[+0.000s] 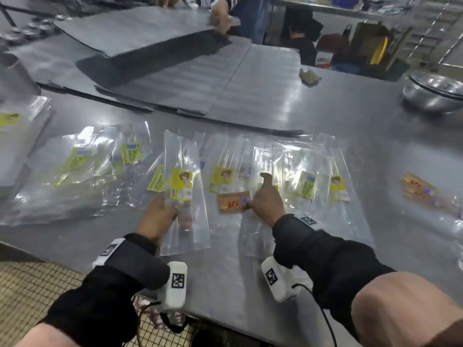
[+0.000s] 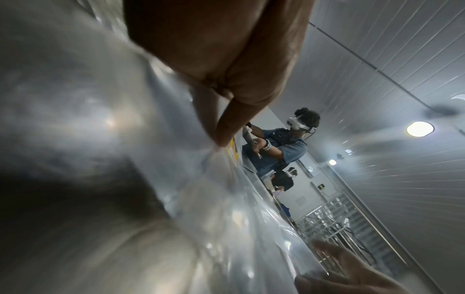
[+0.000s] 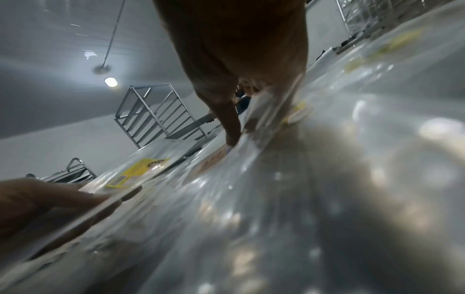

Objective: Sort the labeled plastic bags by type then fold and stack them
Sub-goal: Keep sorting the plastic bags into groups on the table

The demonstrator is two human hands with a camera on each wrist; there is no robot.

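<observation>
Lying across a steel table are many clear bags, each with a coloured label; the overlap and glare make an exact tally unsafe, but about nine yellow or green labels show and three orange ones. The green-labelled ones gather at 10 o'clock from the hands, in a loose pile. At 3 o'clock, well apart, lie two orange-labelled bags overlapping. The left hand holds a long yellow bag by its lower half, thumb on top and fingers seen through the plastic beneath, pinching it; the bag points to 12 o'clock and its far end is lifted off the others. The left wrist view shows the thumb tip pressed on plastic just beside the yellow label. The right hand lies palm down on the central spread of bags, wrist low, thumb tip on the corner of an orange bag at its 9 o'clock; one finger sticks up toward 12, and whether the other fingers grip anything I cannot tell. Both forearms wear black sleeves with white tagged blocks at the wrists. At 12 o'clock grey sheets cover the far table, where another person's hand holds one sheet's edge. One steel bowl sits at 2 o'clock.
</observation>
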